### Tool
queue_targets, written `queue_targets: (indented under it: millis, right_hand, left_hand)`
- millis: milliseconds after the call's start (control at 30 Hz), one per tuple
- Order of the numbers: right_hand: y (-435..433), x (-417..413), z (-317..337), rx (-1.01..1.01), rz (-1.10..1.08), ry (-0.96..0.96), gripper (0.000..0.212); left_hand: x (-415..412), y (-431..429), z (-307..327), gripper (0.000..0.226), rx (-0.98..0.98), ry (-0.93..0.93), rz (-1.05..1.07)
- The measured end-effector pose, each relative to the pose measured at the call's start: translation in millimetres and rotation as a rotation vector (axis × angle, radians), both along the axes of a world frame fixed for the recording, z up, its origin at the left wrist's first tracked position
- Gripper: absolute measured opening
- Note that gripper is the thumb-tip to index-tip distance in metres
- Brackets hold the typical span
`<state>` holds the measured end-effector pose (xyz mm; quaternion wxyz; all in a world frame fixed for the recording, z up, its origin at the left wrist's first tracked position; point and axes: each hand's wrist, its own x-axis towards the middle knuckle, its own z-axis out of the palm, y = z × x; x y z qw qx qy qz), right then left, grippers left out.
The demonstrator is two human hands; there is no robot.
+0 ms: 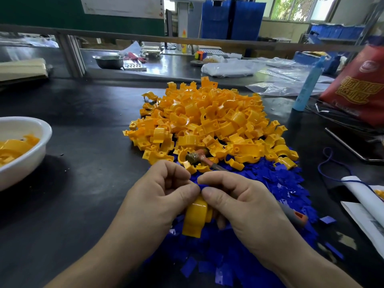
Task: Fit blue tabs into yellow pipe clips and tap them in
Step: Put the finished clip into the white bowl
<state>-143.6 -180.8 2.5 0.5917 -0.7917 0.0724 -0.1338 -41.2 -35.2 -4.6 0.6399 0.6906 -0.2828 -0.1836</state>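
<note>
Left hand [162, 196], right hand [245, 206] pinch yellow clip [195, 221].

- No text reads clearly anywhere.
- Red bag [357, 88], right edge: gold seal-style characters and a round white logo, both illegible.
- Poster [122, 5], upper left: fine print, too blurred.
- Yellow triangle sticker [191, 5], top centre, on a machine: symbol unclear.
- Printed paper [365, 221], lower right: illegible.

The heap of yellow plastic pipe clips [207, 121] is smooth and shiny, the flat blue plastic tabs [280, 188] shine too, the black table top [87, 183] is dull, the round white bowl [27, 163] is glossy, and the grey metal bowl [109, 61] gleams.
</note>
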Motion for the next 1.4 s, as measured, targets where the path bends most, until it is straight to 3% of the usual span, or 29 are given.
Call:
queue_targets:
  millis: [233,433,600,1000,1333,1400]
  right_hand:
    - [4.0,-1.2,2.3,-0.039,-0.029,-0.042,0.026]
    - [6.8,0.2,0.9,-0.070,-0.064,-0.051,0.014]
    - [6.4,0.6,-0.6,-0.055,-0.069,-0.035,0.020]
    - [8.3,-1.5,1.8,-0.096,-0.084,-0.077,0.015]
    - [9.2,-3.2,6.7,-0.153,-0.083,-0.127,0.013]
    - [6.0,-1.3,7.3,-0.273,-0.107,-0.128,0.016]
  left_hand:
    - [-0.4,-0.7,1.4,0.035,-0.049,0.146,-0.112]
    - [-1.6,-1.2,-1.9,0.033,-0.042,0.068,-0.088]
    - [-6.6,-1.5,-1.7,0.024,0.001,-0.073,-0.067]
    - [2.0,-2.5,-3.4,0.032,-0.093,0.175,-0.055]
    - [-0.6,-2.1,2.9,0.030,-0.096,0.126,-0.027]
    - [2.3,-0.4,6.9,0.029,-0.063,0.098,0.001]
